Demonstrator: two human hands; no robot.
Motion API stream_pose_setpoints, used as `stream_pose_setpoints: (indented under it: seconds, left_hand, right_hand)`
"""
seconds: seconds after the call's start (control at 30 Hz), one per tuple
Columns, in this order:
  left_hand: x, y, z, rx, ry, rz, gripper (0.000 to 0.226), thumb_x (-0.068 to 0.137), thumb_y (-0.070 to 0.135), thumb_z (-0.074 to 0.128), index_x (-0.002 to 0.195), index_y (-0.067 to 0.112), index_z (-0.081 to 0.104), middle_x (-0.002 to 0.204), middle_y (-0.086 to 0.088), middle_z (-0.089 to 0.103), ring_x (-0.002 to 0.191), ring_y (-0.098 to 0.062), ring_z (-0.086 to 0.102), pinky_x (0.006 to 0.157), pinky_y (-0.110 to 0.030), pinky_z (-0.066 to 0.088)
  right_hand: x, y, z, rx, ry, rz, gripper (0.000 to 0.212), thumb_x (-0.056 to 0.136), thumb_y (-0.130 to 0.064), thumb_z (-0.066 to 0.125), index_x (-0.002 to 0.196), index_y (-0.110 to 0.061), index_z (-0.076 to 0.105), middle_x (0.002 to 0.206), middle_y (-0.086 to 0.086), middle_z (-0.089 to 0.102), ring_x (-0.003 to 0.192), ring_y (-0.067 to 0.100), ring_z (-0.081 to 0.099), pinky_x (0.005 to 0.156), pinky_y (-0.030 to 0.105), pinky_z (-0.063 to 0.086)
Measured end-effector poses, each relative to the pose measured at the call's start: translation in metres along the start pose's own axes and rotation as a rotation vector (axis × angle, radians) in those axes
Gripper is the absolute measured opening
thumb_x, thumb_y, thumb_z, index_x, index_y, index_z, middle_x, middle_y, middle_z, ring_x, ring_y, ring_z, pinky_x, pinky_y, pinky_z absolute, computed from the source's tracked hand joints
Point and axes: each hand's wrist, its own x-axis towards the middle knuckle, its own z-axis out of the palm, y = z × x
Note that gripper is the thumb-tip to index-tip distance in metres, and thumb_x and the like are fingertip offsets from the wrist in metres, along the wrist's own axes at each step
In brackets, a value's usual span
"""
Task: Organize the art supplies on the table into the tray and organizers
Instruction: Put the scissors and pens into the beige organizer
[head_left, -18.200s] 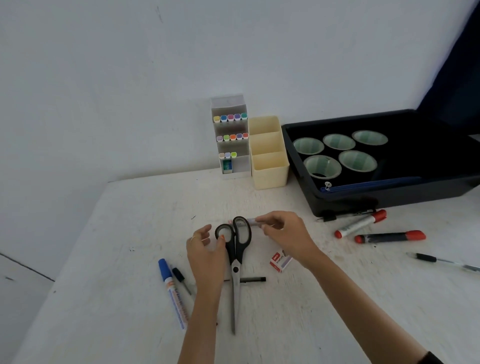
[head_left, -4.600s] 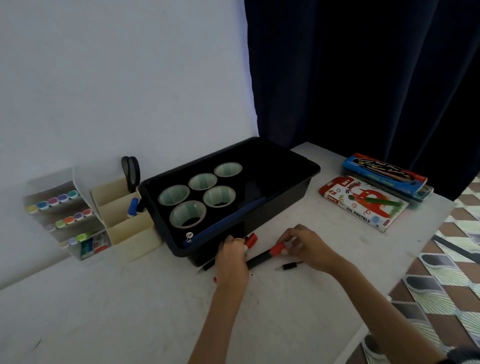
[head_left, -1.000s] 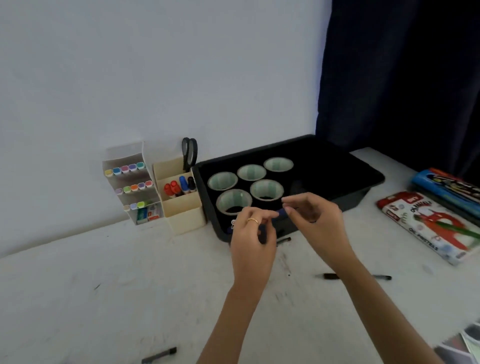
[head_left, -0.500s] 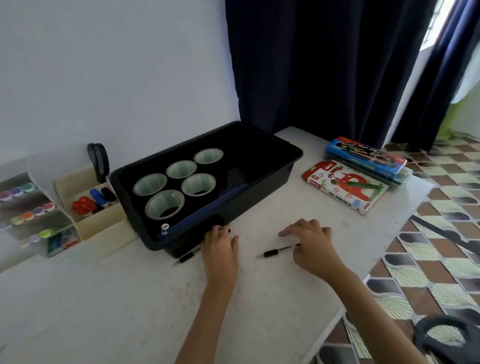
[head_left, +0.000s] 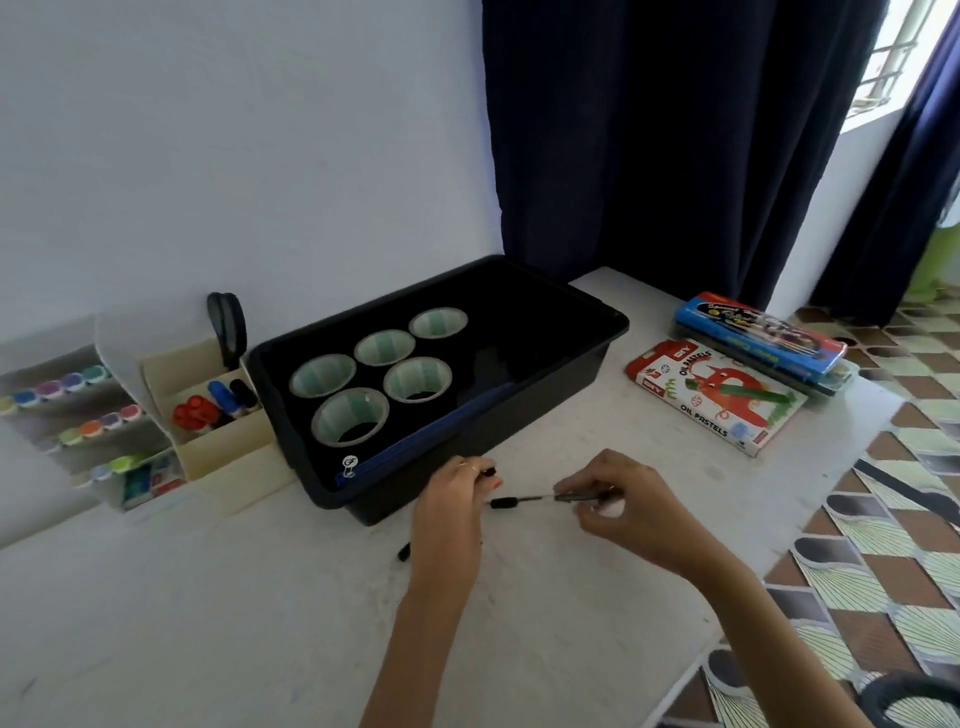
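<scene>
Pinching a thin black pen (head_left: 540, 499) by its barrel with the right hand (head_left: 623, 501), fingers curled round it, right in front of the black tray (head_left: 597, 332) on the tabletop (head_left: 260, 623). Left hand (head_left: 452, 514) is curled round a second black pen (head_left: 488, 471), both ends poking out. Cream organizer (head_left: 223, 457) left of the tray holds markers (head_left: 195, 413) and scissors (head_left: 227, 322).

Tray (head_left: 545, 395): on the worktop (head_left: 260, 597), against the wall.
Cups (head_left: 415, 379): in tray, left half.
Organizer (head_left: 218, 447): left of tray, scissors (head_left: 227, 327) in its rear slot.
Rack (head_left: 88, 415): left of organizer.
Pastels (head_left: 717, 395): right of tray, case (head_left: 758, 338) behind.
Pen (head_left: 524, 500): before tray, second pen (head_left: 488, 471) to its left.
</scene>
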Motion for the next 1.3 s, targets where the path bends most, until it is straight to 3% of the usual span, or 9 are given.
stream_pose_setpoints:
  seconds: [0.1, 0.27, 0.47, 0.6, 0.7, 0.83, 1.03, 1.23, 1.3]
  left_hand:
    - [-0.002, 0.005, -0.026, -0.114, 0.050, 0.000, 0.019, 0.091, 0.018, 0.059, 0.108, 0.015, 0.067, 0.100, 0.005, 0.064, 0.092, -0.007, 0.061, 0.084, -0.028, 0.051]
    - [-0.005, 0.008, -0.070, -0.290, 0.126, -0.063, 0.014, 0.086, 0.015, 0.066, 0.099, 0.016, 0.070, 0.087, 0.011, 0.067, 0.079, 0.002, 0.062, 0.072, -0.013, 0.050]
    - [-0.010, -0.001, -0.127, -0.290, 0.338, -0.087, 0.012, 0.084, 0.015, 0.069, 0.095, 0.019, 0.070, 0.082, 0.012, 0.067, 0.074, 0.003, 0.062, 0.064, -0.007, 0.047]
    - [-0.011, -0.014, -0.161, -0.297, 0.508, -0.136, 0.013, 0.084, 0.015, 0.069, 0.095, 0.021, 0.068, 0.081, 0.015, 0.067, 0.075, 0.006, 0.062, 0.065, -0.004, 0.046]
    - [-0.009, -0.025, -0.183, -0.323, 0.639, -0.161, 0.011, 0.085, 0.013, 0.068, 0.094, 0.019, 0.067, 0.084, 0.012, 0.068, 0.077, 0.005, 0.063, 0.070, -0.005, 0.047]
    - [-0.002, -0.039, -0.199, -0.422, 0.764, -0.189, 0.014, 0.085, 0.009, 0.066, 0.088, 0.022, 0.064, 0.084, 0.011, 0.069, 0.079, 0.001, 0.065, 0.072, -0.010, 0.050]
    - [0.009, -0.064, -0.198, -0.468, 0.803, -0.181, 0.019, 0.086, 0.002, 0.063, 0.089, 0.021, 0.062, 0.089, 0.007, 0.068, 0.083, -0.002, 0.066, 0.074, -0.013, 0.051]
    - [0.020, -0.091, -0.185, -0.407, 0.753, -0.162, 0.021, 0.086, 0.002, 0.062, 0.088, 0.023, 0.060, 0.090, 0.005, 0.067, 0.087, 0.000, 0.064, 0.076, -0.009, 0.048]
    - [0.022, -0.099, -0.178, -0.381, 0.722, -0.183, 0.020, 0.087, 0.003, 0.062, 0.090, 0.023, 0.061, 0.090, 0.007, 0.066, 0.087, 0.001, 0.063, 0.075, -0.008, 0.047]
  right_hand:
    - [0.012, -0.029, 0.004, 0.209, -0.030, -0.058, 0.023, 0.084, -0.005, 0.065, 0.098, -0.022, 0.068, 0.099, -0.005, 0.062, 0.090, 0.005, 0.062, 0.080, 0.016, 0.051]
    - [0.033, -0.075, 0.023, 0.536, -0.022, -0.075, 0.023, 0.084, -0.001, 0.064, 0.102, -0.015, 0.069, 0.092, 0.002, 0.071, 0.086, 0.013, 0.068, 0.078, 0.021, 0.054]
    - [0.061, -0.127, 0.053, 0.755, -0.057, -0.196, 0.027, 0.086, 0.001, 0.061, 0.110, -0.011, 0.065, 0.086, 0.010, 0.071, 0.085, 0.022, 0.069, 0.074, 0.029, 0.057]
    - [0.083, -0.157, 0.071, 0.727, -0.054, -0.289, 0.026, 0.082, 0.000, 0.066, 0.106, -0.011, 0.064, 0.078, 0.008, 0.068, 0.080, 0.023, 0.070, 0.075, 0.033, 0.058]
    - [0.099, -0.178, 0.087, 0.712, -0.017, -0.331, 0.021, 0.082, -0.001, 0.068, 0.098, -0.013, 0.064, 0.083, 0.014, 0.068, 0.080, 0.023, 0.069, 0.074, 0.032, 0.057]
    - [0.120, -0.197, 0.111, 0.620, 0.069, -0.374, 0.019, 0.080, -0.004, 0.069, 0.095, -0.015, 0.063, 0.085, 0.005, 0.069, 0.081, 0.015, 0.067, 0.075, 0.024, 0.056]
    - [0.145, -0.203, 0.147, 0.454, 0.127, -0.430, 0.017, 0.078, -0.002, 0.071, 0.089, -0.013, 0.065, 0.083, -0.003, 0.069, 0.075, 0.004, 0.065, 0.070, 0.013, 0.052]
    - [0.160, -0.192, 0.173, 0.345, 0.068, -0.319, 0.016, 0.077, -0.003, 0.072, 0.086, -0.014, 0.064, 0.077, -0.001, 0.068, 0.071, 0.013, 0.064, 0.065, 0.018, 0.053]
    - [0.161, -0.188, 0.178, 0.310, 0.065, -0.303, 0.016, 0.078, -0.003, 0.072, 0.087, -0.014, 0.065, 0.077, -0.001, 0.066, 0.068, 0.012, 0.060, 0.062, 0.013, 0.050]
